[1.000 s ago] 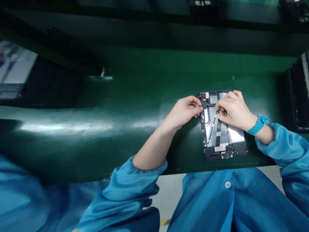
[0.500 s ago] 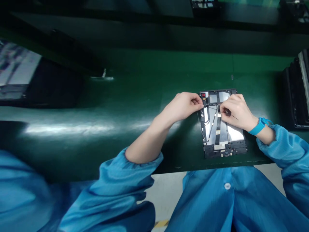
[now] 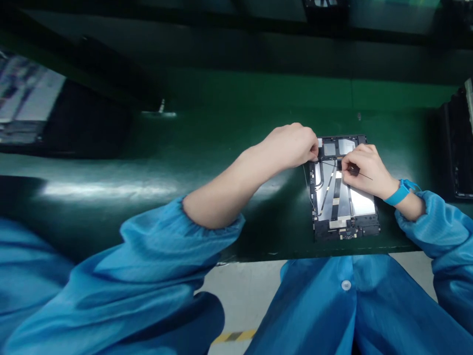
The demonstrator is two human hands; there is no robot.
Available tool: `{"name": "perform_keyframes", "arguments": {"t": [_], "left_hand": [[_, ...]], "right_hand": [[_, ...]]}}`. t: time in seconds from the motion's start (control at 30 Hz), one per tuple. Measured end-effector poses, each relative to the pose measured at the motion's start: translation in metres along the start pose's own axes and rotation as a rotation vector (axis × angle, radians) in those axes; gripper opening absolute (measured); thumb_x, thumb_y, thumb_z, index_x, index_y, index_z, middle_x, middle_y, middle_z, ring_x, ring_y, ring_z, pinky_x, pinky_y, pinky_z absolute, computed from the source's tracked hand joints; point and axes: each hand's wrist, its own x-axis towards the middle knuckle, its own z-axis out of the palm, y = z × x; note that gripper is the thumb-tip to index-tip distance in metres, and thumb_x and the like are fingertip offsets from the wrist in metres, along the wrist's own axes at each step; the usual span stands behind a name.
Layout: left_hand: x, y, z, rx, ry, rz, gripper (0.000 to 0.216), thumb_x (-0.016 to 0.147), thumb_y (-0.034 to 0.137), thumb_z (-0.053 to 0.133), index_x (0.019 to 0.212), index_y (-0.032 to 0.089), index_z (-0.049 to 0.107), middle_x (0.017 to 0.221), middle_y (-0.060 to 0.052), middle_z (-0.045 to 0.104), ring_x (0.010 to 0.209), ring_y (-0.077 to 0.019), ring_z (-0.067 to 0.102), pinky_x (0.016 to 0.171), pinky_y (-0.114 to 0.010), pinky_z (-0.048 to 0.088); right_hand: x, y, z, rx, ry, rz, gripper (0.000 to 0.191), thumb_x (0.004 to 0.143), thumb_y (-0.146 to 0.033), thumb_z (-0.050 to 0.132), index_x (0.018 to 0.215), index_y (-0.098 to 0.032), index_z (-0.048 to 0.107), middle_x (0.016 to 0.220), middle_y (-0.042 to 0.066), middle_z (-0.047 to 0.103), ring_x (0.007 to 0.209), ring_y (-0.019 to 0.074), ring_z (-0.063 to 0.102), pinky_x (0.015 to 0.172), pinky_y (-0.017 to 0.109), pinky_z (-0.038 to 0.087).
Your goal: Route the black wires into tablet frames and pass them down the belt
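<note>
An opened tablet (image 3: 345, 197) lies on the green bench, with silver battery panels, dark ribbon cables and a circuit board along its near edge. My left hand (image 3: 295, 145) is closed in a pinch at its upper left corner; the fingertips' contents are hidden. Below those fingers a thin cable (image 3: 306, 178) bows out past the tablet's left side. Over the tablet's upper right, my right hand (image 3: 364, 170) is closed around a thin dark tool (image 3: 365, 176), whose narrow end sticks out behind the fingers. The tool's other end is hard to make out.
Dark stacked panels (image 3: 458, 148) stand at the right edge. At the left is a dark box-like object (image 3: 84, 123) beside grey-white sheets (image 3: 31, 93). A small shiny metal piece (image 3: 160, 112) lies toward the back. A dark shelf edge (image 3: 221, 22) crosses the rear.
My left hand has moved up and slightly right, now covering the tablet's upper left corner. The right hand keeps its grip on the tool. The whole view has shifted slightly.
</note>
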Motion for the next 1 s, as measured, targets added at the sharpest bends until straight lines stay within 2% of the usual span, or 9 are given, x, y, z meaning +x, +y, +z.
{"name": "perform_keyframes", "arguments": {"t": [0.17,0.3,0.4,0.53,0.6,0.7,0.83,1.0], "left_hand": [[0.006,0.013,0.008,0.174,0.02,-0.018,0.028,0.067,0.002,0.078,0.052,0.018,0.06,0.058,-0.002,0.042,0.089,-0.034,0.065,0.092,-0.042,0.044],[0.006,0.011,0.014,0.175,0.092,-0.012,0.026,0.068,0.005,0.077,0.054,0.017,0.059,0.061,-0.003,0.043,0.094,-0.0355,0.067,0.093,-0.043,0.045],[-0.004,0.009,0.012,0.181,0.069,0.007,0.019,0.073,0.009,0.073,0.059,0.019,0.064,0.063,-0.004,0.051,0.091,-0.0327,0.066,0.09,-0.04,0.047],[-0.028,0.021,0.02,0.118,0.138,0.021,0.013,0.084,0.014,0.061,0.084,0.02,0.073,0.087,-0.007,0.07,0.087,-0.0271,0.067,0.084,-0.037,0.05],[-0.039,0.035,0.03,0.111,0.143,-0.036,0.013,0.089,0.02,0.06,0.091,0.018,0.073,0.092,-0.01,0.072,0.085,-0.0272,0.068,0.082,-0.038,0.052],[-0.047,0.057,0.045,0.205,0.088,-0.147,0.019,0.092,0.027,0.061,0.102,0.014,0.071,0.102,-0.015,0.073,0.094,-0.0311,0.071,0.085,-0.04,0.056],[-0.045,0.078,0.054,0.367,-0.014,-0.225,0.035,0.095,0.019,0.054,0.126,0.006,0.065,0.119,-0.022,0.072,0.116,-0.0364,0.071,0.094,-0.044,0.058],[-0.043,0.081,0.055,0.372,-0.057,-0.273,0.039,0.093,0.011,0.051,0.13,0.003,0.061,0.124,-0.025,0.071,0.122,-0.0387,0.07,0.098,-0.046,0.058]], "right_hand": [[-0.001,0.001,0.003,-0.005,0.031,-0.013,0.011,0.078,-0.013,0.062,0.079,-0.024,0.063,0.073,-0.001,0.068,0.082,0.022,0.058,0.088,0.039,0.036],[-0.001,0.004,-0.002,0.048,0.126,-0.011,0.009,0.079,-0.016,0.062,0.078,-0.024,0.065,0.074,-0.001,0.07,0.082,0.0218,0.062,0.088,0.039,0.041],[-0.002,0.013,-0.012,0.15,0.25,0.085,0.003,0.08,-0.022,0.064,0.08,-0.024,0.066,0.078,0.0,0.073,0.079,0.0211,0.064,0.082,0.038,0.046],[-0.005,0.029,-0.025,0.23,0.386,0.264,0.004,0.078,-0.026,0.068,0.079,-0.024,0.065,0.077,0.0,0.072,0.072,0.0199,0.063,0.072,0.036,0.048],[-0.006,0.032,-0.027,0.185,0.39,0.284,0.003,0.077,-0.025,0.067,0.078,-0.024,0.065,0.075,0.0,0.071,0.071,0.02,0.063,0.071,0.036,0.048],[-0.003,0.03,-0.026,-0.005,0.363,0.193,0.005,0.078,-0.019,0.065,0.079,-0.024,0.065,0.076,0.001,0.072,0.077,0.022,0.065,0.078,0.039,0.047],[-0.002,0.021,-0.023,-0.212,0.307,0.034,0.013,0.079,-0.012,0.061,0.081,-0.024,0.066,0.076,0.001,0.072,0.082,0.0241,0.066,0.085,0.041,0.045],[-0.017,0.015,-0.027,-0.208,0.245,0.005,0.013,0.081,-0.012,0.062,0.082,-0.024,0.065,0.076,0.001,0.072,0.081,0.0239,0.065,0.084,0.04,0.045]]}}
